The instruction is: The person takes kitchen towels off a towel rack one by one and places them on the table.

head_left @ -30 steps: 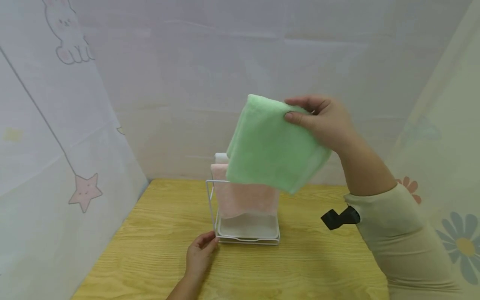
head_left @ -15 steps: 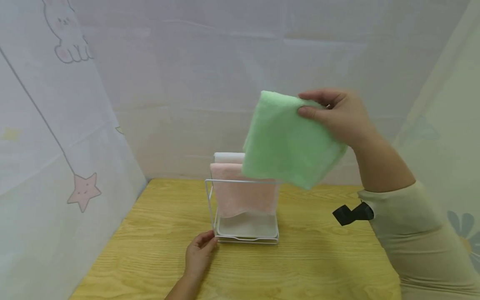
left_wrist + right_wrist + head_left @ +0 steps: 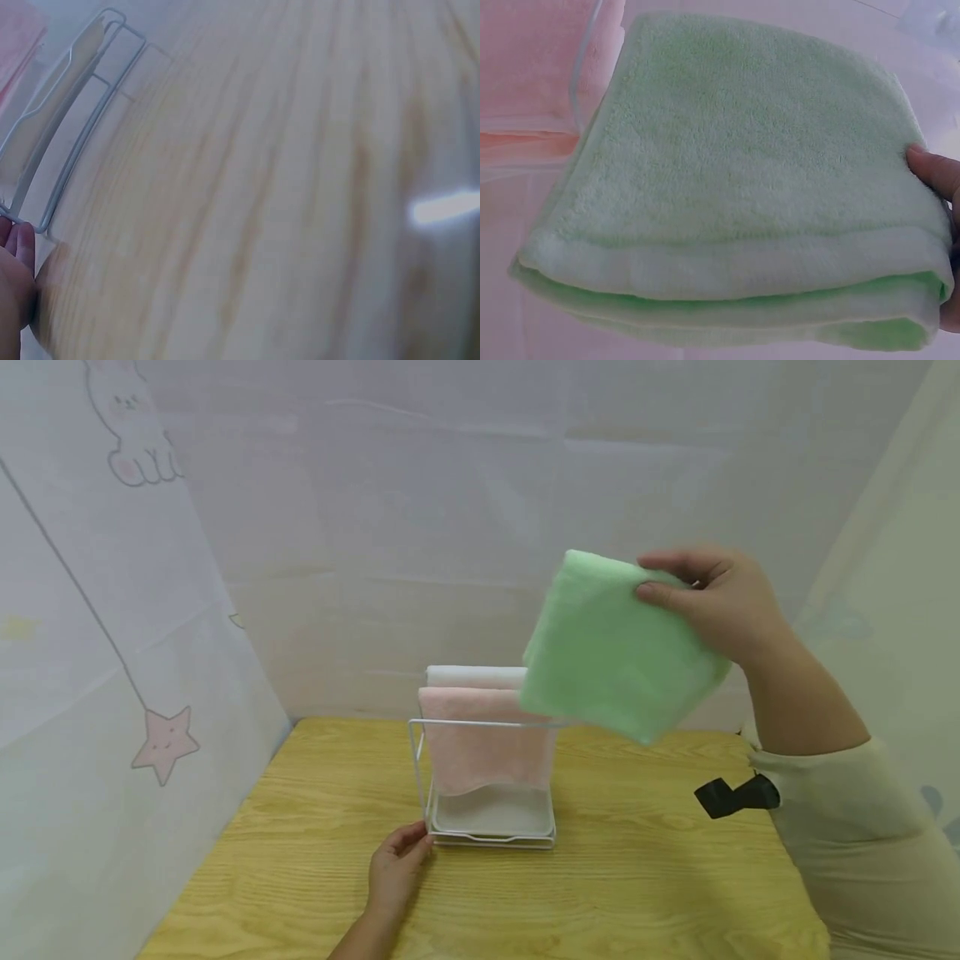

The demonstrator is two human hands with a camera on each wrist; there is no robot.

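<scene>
Between thumb and fingers, my right hand [image 3: 716, 597] pinches the upper edge of a folded green towel [image 3: 615, 652], held up in the air right of the rack. Its folded layers show in the right wrist view, where the green towel [image 3: 757, 150] fills most of the picture. A white wire rack [image 3: 491, 841] with a tray at its base stands on the table. Over its bars hang a pink towel [image 3: 480, 752] and, behind that, a white towel [image 3: 472, 677]. My left hand [image 3: 393, 868] grips the rack's front left bottom corner; in the left wrist view its fingertips [image 3: 25, 238] meet the wire.
The wooden table [image 3: 315, 860] runs back to a pale curtain [image 3: 420, 527]. More printed curtain [image 3: 187, 593] closes off the left side, and another hangs at the right. A black strap [image 3: 735, 797] sticks out from the right sleeve.
My right hand has carried the green towel to the right, away from the rack, uncovering more of the pink and white towels. My left hand has stayed at the rack's corner.
</scene>
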